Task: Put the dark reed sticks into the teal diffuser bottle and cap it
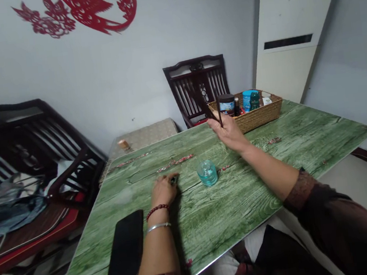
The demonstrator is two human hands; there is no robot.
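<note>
My right hand [228,131] is raised over the green table [230,202], its fingers pinched on thin dark sticks [219,109] that point up in front of the wicker basket [268,112]. My left hand [164,189] rests on the table with its fingers curled round a small dark object [174,179] that I cannot name. A small round blue glass bottle [207,172] stands between the two hands, closer to the left one. A black phone [125,251] lies flat beside my left forearm.
The wicker basket holds several jars and bottles at the table's far edge. A dark wooden chair [197,87] stands behind it, a wooden bench [25,173] with a grey bag [10,205] is at left, and a white standing unit [291,32] is at the back right.
</note>
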